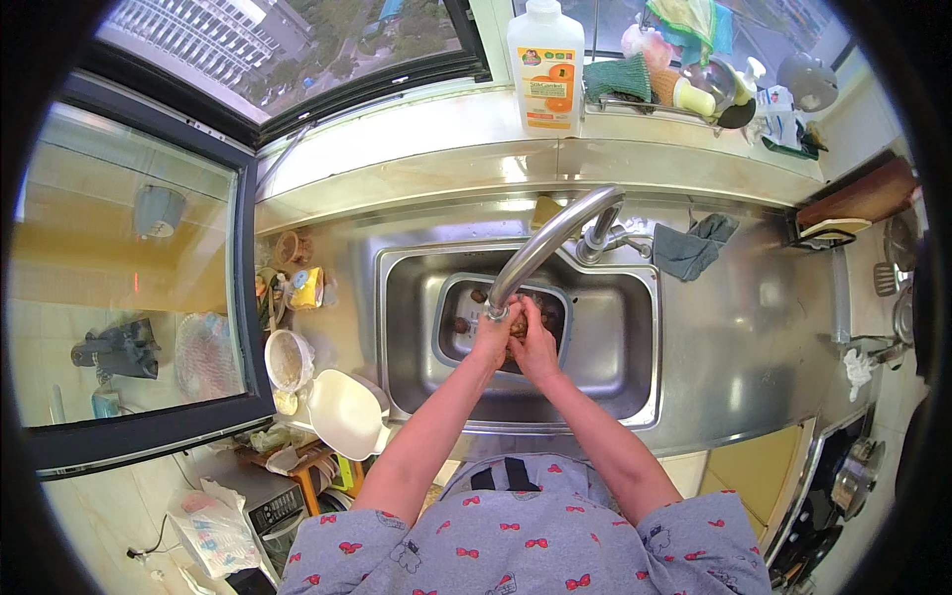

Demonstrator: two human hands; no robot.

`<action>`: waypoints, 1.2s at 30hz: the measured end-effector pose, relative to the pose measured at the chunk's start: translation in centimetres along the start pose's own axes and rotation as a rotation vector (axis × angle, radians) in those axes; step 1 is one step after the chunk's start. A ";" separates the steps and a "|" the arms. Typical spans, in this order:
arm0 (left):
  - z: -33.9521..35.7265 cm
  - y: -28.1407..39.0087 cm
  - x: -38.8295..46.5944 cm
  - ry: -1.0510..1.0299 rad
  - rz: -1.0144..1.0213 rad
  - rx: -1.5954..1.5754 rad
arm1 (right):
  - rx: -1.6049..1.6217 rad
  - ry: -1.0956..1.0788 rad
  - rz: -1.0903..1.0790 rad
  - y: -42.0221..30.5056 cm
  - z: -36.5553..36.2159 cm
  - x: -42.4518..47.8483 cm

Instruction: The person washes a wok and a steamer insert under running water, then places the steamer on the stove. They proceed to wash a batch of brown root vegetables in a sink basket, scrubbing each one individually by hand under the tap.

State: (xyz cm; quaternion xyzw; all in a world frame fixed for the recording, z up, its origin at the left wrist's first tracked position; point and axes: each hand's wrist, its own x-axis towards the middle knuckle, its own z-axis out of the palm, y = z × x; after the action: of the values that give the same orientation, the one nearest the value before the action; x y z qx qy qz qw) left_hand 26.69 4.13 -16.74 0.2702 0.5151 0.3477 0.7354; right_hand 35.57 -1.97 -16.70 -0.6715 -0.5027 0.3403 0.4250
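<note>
My left hand [494,333] and my right hand [537,348] meet under the spout of a curved metal faucet [554,232]. Between them they hold a brownish, lumpy item [518,326], partly covered by the fingers; its kind cannot be told. Both hands are over a grey-rimmed rectangular basin [445,357] standing in the stainless steel sink [610,372]. Small dark brown roundish pieces [462,325] lie in the basin on the left, and more dark pieces show at its right side, partly hidden by the hands.
A grey cloth [693,245] lies right of the faucet. Left of the sink are a cream-coloured plastic container [348,415], a white strainer bowl [288,360] and a yellow packet [306,288]. A large plastic bottle [547,74] stands on the ledge behind. An open window frame [256,297] juts in at left.
</note>
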 end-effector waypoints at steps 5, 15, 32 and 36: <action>-0.9 -0.8 -0.2 -0.078 0.092 0.250 | 0.086 -0.072 0.140 0.6 0.5 0.4; -1.0 -0.9 0.3 0.094 0.137 -0.067 | -0.143 -0.200 0.120 -0.8 1.0 1.1; -1.5 -2.6 -2.4 0.138 0.149 -0.348 | -0.263 -0.266 0.173 0.4 3.3 5.2; -2.1 -2.8 -2.9 0.254 0.246 -0.076 | -0.295 -0.268 0.244 0.0 4.7 5.2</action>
State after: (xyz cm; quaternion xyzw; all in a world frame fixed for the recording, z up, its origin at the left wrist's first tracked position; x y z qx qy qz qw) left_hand 24.67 0.18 -17.93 0.2572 0.5534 0.4856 0.6259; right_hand 32.82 4.14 -18.79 -0.7310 -0.5141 0.3979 0.2073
